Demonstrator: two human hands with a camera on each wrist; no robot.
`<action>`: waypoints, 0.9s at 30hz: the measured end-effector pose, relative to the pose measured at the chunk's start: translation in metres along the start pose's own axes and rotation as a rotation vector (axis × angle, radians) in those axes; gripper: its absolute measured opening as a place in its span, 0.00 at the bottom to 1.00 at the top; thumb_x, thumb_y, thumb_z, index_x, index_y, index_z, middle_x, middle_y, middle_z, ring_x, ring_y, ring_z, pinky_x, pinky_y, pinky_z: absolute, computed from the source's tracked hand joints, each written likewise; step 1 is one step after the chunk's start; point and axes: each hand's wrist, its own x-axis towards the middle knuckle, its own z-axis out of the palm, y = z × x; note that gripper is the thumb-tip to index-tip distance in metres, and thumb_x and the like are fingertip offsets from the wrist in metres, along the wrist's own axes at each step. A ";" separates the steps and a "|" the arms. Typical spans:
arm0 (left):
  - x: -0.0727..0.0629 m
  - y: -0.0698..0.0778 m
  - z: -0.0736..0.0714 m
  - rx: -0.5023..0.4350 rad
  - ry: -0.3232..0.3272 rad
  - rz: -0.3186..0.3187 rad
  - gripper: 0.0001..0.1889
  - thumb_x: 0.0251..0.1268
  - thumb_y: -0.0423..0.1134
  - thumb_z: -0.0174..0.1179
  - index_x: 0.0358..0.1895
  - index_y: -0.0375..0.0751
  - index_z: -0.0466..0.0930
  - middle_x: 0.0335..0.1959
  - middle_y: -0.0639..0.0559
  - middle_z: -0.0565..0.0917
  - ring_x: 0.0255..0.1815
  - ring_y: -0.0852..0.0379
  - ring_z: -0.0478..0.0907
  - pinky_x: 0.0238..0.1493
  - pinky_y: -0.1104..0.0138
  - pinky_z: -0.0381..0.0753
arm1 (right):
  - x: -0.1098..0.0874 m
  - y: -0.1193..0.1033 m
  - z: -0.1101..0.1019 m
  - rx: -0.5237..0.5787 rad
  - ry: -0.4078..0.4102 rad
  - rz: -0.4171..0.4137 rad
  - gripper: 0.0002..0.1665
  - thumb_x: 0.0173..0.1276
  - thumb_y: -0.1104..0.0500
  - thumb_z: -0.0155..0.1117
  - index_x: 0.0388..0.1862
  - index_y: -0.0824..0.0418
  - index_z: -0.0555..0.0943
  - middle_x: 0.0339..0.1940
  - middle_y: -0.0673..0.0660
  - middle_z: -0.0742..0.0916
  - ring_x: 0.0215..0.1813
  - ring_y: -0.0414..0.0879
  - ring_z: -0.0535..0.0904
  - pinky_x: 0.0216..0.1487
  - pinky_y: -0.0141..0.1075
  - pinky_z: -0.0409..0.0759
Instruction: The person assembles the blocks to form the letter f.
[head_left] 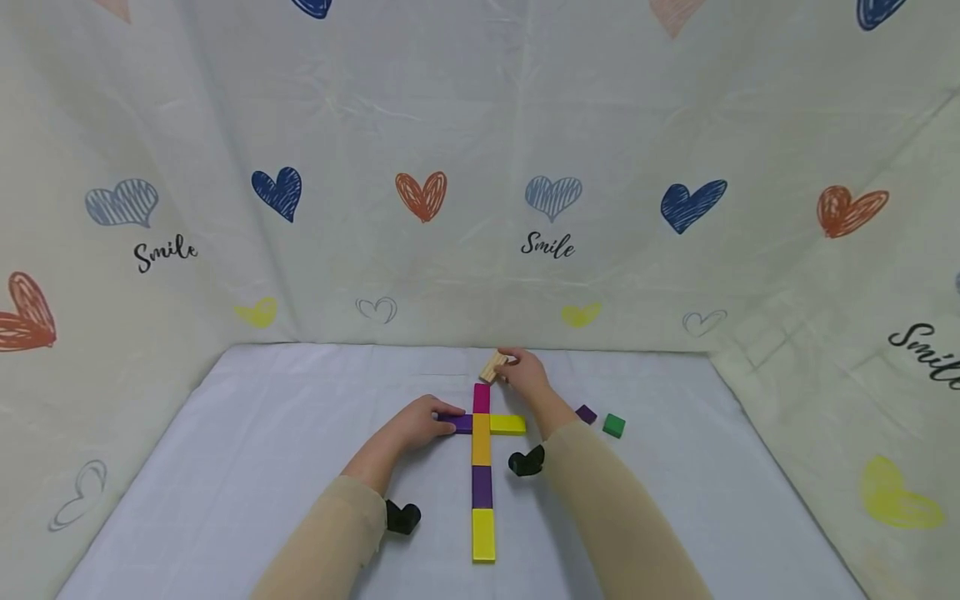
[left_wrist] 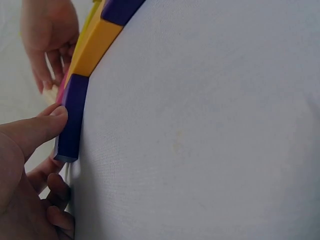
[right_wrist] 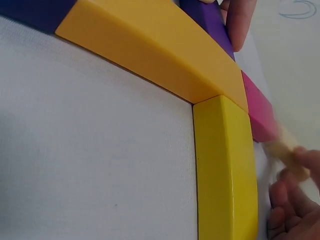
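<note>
Coloured blocks lie end to end in a cross on the table. My left hand (head_left: 416,421) pinches the purple block (head_left: 462,424) of the left arm, thumb along one long side in the left wrist view. Beyond the pink block (head_left: 482,398) at the far end, my right hand (head_left: 525,375) holds a plain wooden block (head_left: 492,367) between thumb and fingers, tilted, its near end close to the pink one. An orange block (head_left: 481,440) forms the centre, with a yellow block (head_left: 508,425) to its right. Nearer me follow a second purple block (head_left: 482,487) and a second yellow block (head_left: 483,536).
Right of my right forearm lie a small purple block (head_left: 586,414), partly hidden by it, and a green block (head_left: 614,426). A white cloth covers the table (head_left: 262,433). Behind it hangs a pale curtain (head_left: 480,283) printed with hearts.
</note>
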 end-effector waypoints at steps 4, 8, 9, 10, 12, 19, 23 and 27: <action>0.000 0.000 -0.001 0.001 -0.006 0.007 0.14 0.68 0.41 0.64 0.54 0.60 0.86 0.56 0.49 0.79 0.60 0.46 0.72 0.66 0.47 0.69 | -0.004 -0.001 -0.001 -0.020 -0.011 -0.006 0.30 0.68 0.56 0.68 0.69 0.52 0.75 0.57 0.60 0.80 0.49 0.53 0.76 0.53 0.41 0.80; 0.000 0.001 0.000 -0.005 -0.004 0.005 0.14 0.68 0.41 0.64 0.54 0.60 0.87 0.56 0.49 0.79 0.60 0.46 0.72 0.66 0.46 0.69 | -0.009 -0.002 -0.002 -0.047 -0.016 -0.037 0.31 0.68 0.56 0.68 0.69 0.55 0.74 0.57 0.62 0.80 0.52 0.54 0.75 0.57 0.44 0.79; 0.000 0.000 0.000 -0.005 -0.004 0.008 0.14 0.68 0.41 0.64 0.54 0.59 0.87 0.56 0.49 0.79 0.60 0.46 0.72 0.66 0.46 0.69 | -0.010 -0.003 -0.001 -0.058 -0.014 -0.043 0.31 0.68 0.56 0.68 0.69 0.56 0.74 0.57 0.62 0.80 0.53 0.54 0.75 0.58 0.44 0.78; 0.000 0.000 0.000 -0.004 -0.003 0.011 0.14 0.68 0.41 0.64 0.54 0.59 0.87 0.55 0.49 0.79 0.60 0.46 0.72 0.66 0.46 0.69 | -0.011 -0.003 -0.001 -0.069 -0.014 -0.044 0.30 0.68 0.56 0.68 0.69 0.56 0.74 0.58 0.62 0.80 0.53 0.54 0.75 0.58 0.44 0.78; 0.001 0.000 0.000 0.002 -0.002 0.017 0.14 0.67 0.41 0.64 0.54 0.58 0.87 0.55 0.49 0.79 0.60 0.46 0.72 0.66 0.46 0.69 | -0.012 -0.003 0.001 -0.090 -0.014 -0.039 0.30 0.69 0.56 0.67 0.69 0.57 0.74 0.58 0.62 0.80 0.54 0.55 0.75 0.60 0.45 0.77; 0.002 -0.001 0.001 0.006 -0.002 0.011 0.14 0.67 0.40 0.64 0.54 0.58 0.87 0.56 0.49 0.79 0.60 0.46 0.72 0.66 0.47 0.69 | -0.013 -0.005 0.005 -0.136 -0.005 -0.019 0.30 0.70 0.55 0.67 0.69 0.58 0.73 0.58 0.62 0.79 0.54 0.54 0.74 0.61 0.43 0.77; 0.003 -0.002 0.002 -0.003 0.000 0.005 0.14 0.68 0.41 0.64 0.54 0.60 0.87 0.56 0.49 0.79 0.61 0.47 0.72 0.67 0.47 0.68 | -0.012 -0.006 0.005 -0.152 -0.004 -0.010 0.30 0.70 0.55 0.66 0.68 0.60 0.74 0.58 0.62 0.79 0.53 0.53 0.74 0.61 0.43 0.77; 0.003 -0.003 0.002 -0.001 0.002 0.001 0.14 0.68 0.41 0.64 0.54 0.60 0.87 0.56 0.49 0.79 0.61 0.46 0.72 0.67 0.46 0.68 | -0.012 -0.005 0.005 -0.159 -0.012 -0.007 0.30 0.70 0.54 0.66 0.69 0.61 0.73 0.58 0.61 0.79 0.53 0.53 0.74 0.61 0.43 0.77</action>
